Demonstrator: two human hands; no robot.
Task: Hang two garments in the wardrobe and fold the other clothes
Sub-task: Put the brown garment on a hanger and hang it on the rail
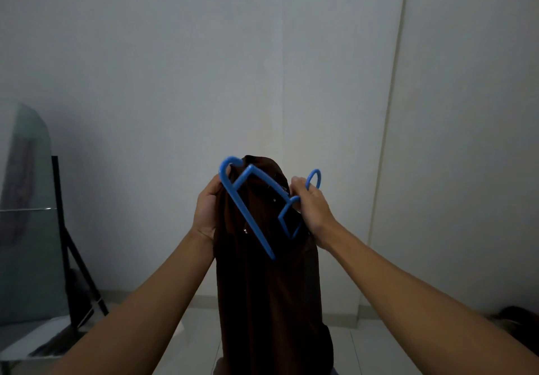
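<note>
Before a pale wall: brown garment [271,287] with blue hanger [248,211], held aloft.
Left hand [208,208] grips the garment's edge; right hand [312,208] grips the hanger's neck.

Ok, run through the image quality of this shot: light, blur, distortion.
Head view: dim and bluish, so the brown garment is nearly black and its folds are lost; the blue hanger stands out clearly. Left hand and right hand are fairly sharp, without obvious motion blur. Wide-angle bending curves the wall seam and stretches the forearms. No glare; the glass pane looks hazy.
</note>
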